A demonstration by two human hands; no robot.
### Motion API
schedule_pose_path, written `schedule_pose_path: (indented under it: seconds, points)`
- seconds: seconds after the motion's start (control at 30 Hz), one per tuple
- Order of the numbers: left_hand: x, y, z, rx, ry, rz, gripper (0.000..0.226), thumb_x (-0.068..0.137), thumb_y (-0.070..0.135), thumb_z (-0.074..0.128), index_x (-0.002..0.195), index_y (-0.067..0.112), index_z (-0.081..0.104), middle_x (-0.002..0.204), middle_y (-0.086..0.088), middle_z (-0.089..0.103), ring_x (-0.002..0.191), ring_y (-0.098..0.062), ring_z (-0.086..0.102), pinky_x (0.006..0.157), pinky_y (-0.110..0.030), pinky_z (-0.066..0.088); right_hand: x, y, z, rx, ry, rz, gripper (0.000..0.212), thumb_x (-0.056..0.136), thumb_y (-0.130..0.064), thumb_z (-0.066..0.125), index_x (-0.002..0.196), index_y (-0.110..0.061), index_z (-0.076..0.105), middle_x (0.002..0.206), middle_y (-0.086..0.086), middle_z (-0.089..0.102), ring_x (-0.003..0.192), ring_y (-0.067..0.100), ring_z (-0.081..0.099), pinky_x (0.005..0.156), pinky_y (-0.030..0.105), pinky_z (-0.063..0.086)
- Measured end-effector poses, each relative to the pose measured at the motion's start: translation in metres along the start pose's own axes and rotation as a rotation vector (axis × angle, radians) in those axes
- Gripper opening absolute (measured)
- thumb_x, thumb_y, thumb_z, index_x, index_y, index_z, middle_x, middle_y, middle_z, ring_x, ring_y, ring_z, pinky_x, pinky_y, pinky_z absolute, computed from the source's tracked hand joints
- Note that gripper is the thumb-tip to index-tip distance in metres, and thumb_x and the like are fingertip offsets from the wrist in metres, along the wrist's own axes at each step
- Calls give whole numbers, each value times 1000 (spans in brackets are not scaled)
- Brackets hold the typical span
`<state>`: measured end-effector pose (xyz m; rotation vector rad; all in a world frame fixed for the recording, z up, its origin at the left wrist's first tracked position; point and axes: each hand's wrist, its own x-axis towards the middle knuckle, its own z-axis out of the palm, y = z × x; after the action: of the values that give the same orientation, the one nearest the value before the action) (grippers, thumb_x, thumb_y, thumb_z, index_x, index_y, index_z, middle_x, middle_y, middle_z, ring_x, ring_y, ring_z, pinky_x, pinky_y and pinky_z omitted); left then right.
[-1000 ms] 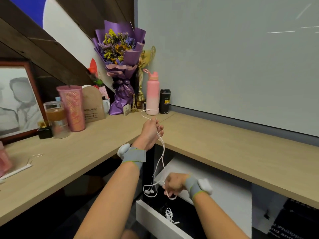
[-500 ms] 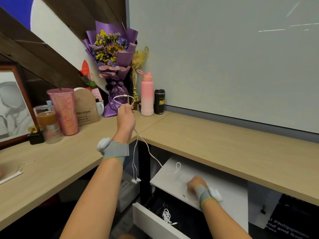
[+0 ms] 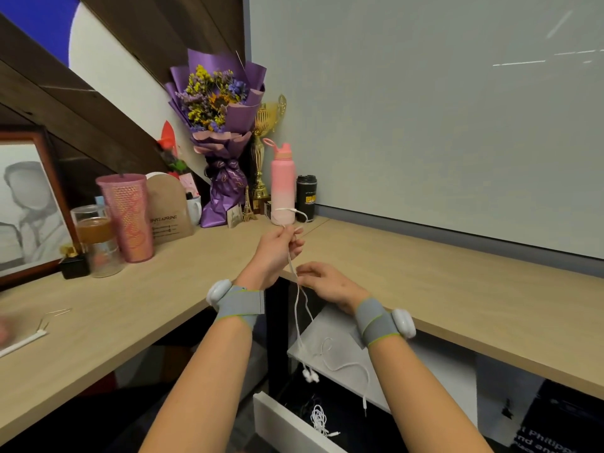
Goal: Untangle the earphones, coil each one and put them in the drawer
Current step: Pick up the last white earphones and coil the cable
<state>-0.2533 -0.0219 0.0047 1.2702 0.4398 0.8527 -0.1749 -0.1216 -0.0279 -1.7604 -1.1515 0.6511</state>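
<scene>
My left hand (image 3: 277, 248) holds a white earphone cable (image 3: 295, 308) up over the desk corner, its plug end arcing above the fingers. My right hand (image 3: 327, 281) sits just below and to the right, pinching the same cable. The cable hangs down to two earbuds (image 3: 310, 376) above the open drawer (image 3: 284, 426). Inside the drawer lies a coiled white earphone (image 3: 319, 419). A second loose earphone (image 3: 343, 366) is spread on the white cabinet top (image 3: 330, 325), with its plug dangling over the edge.
The L-shaped wooden desk (image 3: 441, 289) holds a pink bottle (image 3: 282, 188), black cup (image 3: 305, 197), purple bouquet (image 3: 222, 125), trophy, pink tumbler (image 3: 125, 217) and glass cup at the back corner. A framed picture (image 3: 29, 204) leans left. A white cable (image 3: 23, 343) lies at the left.
My right hand rose from the cabinet top to the hanging cable just under my left hand. My left hand shifted right and lower. One earphone stays on the cabinet top.
</scene>
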Motion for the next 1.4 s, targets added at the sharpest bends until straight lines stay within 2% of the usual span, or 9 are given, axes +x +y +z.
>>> schedule_pose_path:
  seconds: [0.13, 0.3, 0.47, 0.57, 0.77, 0.97, 1.1, 1.23, 1.4]
  points:
    - [2, 10, -7, -39, -7, 25, 27, 102, 19, 38, 90, 9, 60, 72, 1, 47, 73, -8, 61, 63, -13, 54, -1, 1, 11, 183, -28, -27, 24, 97, -3, 44, 108, 14, 57, 87, 22, 65, 63, 9, 63, 62, 10, 49]
    - [1, -2, -31, 80, 27, -73, 29, 102, 19, 39, 113, 1, 59, 96, -8, 64, 82, -15, 68, 68, -19, 56, 1, -6, 0, 294, 154, -32, 25, 96, -8, 50, 109, 9, 62, 83, 11, 65, 58, 1, 62, 56, 7, 47]
    - [-4, -22, -36, 171, 69, -146, 27, 100, 19, 46, 113, 4, 63, 92, -3, 64, 71, -8, 64, 47, -10, 44, 4, -22, -15, 346, 381, -81, 22, 94, -22, 55, 104, -12, 71, 96, -2, 70, 82, 9, 57, 74, 20, 46]
    - [-11, -34, -30, 217, -55, -240, 27, 98, 22, 47, 115, 6, 63, 99, -5, 64, 77, -9, 64, 58, -13, 50, 5, -34, -22, 336, 480, -175, 19, 92, -25, 57, 99, -19, 73, 94, -12, 66, 88, 3, 54, 86, 23, 42]
    - [-27, -50, -16, 335, -498, -367, 32, 103, 32, 32, 116, 26, 61, 114, 4, 69, 108, -10, 64, 93, -26, 45, 10, -47, -31, 339, 539, -268, 20, 93, -20, 58, 103, -12, 72, 92, -8, 66, 71, -10, 54, 70, 8, 42]
    - [-36, -62, -36, 473, -685, -522, 28, 103, 27, 34, 104, 18, 60, 74, 7, 54, 82, -9, 60, 85, -25, 45, 8, -38, -52, 349, 686, -205, 21, 92, -23, 57, 103, -12, 72, 81, -15, 63, 77, 0, 54, 79, 21, 45]
    - [-33, -54, -33, 517, -585, -427, 28, 104, 25, 32, 87, 18, 53, 68, 5, 35, 59, -7, 35, 66, -19, 40, 3, -28, -58, -268, 717, 34, 38, 93, -36, 50, 63, -15, 61, 67, 5, 56, 75, 30, 54, 66, 28, 37]
    - [-21, -20, -21, 739, -597, -268, 29, 103, 31, 35, 86, 23, 57, 68, 7, 35, 56, -6, 30, 53, -14, 35, -1, -28, -39, -573, 861, 40, 42, 93, -45, 44, 106, -7, 54, 112, 15, 50, 107, 37, 49, 87, 43, 39]
    - [-11, -6, -13, 792, -667, -184, 30, 103, 29, 35, 83, 23, 57, 65, 7, 33, 52, -4, 30, 48, -14, 29, 3, -24, -33, -406, 466, -109, 49, 98, -50, 19, 115, -20, 54, 123, 3, 56, 122, 26, 46, 107, 55, 22]
